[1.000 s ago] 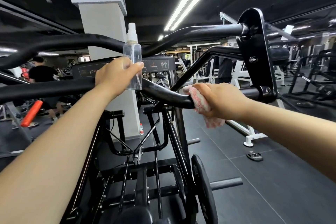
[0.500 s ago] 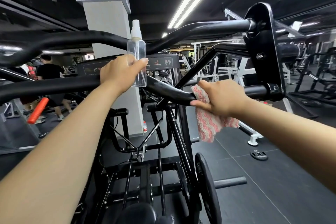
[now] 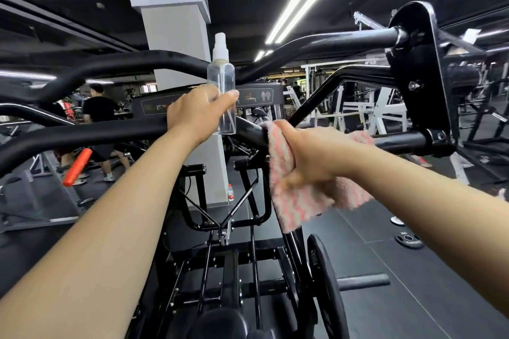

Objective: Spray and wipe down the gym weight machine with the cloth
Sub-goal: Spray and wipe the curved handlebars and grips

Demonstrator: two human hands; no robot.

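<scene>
Gym bar [image 3: 396, 143]: cloth [image 3: 297, 201] under right hand [image 3: 311, 157], bottle [image 3: 222, 82] in left hand [image 3: 197, 111]

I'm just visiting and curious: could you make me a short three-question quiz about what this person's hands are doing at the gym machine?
1. True or false: the left hand grips a clear spray bottle, held upright.
2. Which thing does the right hand hold? A) a sponge B) a pink and white cloth C) a brush
3. Fill in: the cloth is draped over a black ____ of the weight machine.

Key
1. True.
2. B.
3. Bar; the cloth wraps it and hangs below the hand.
</scene>
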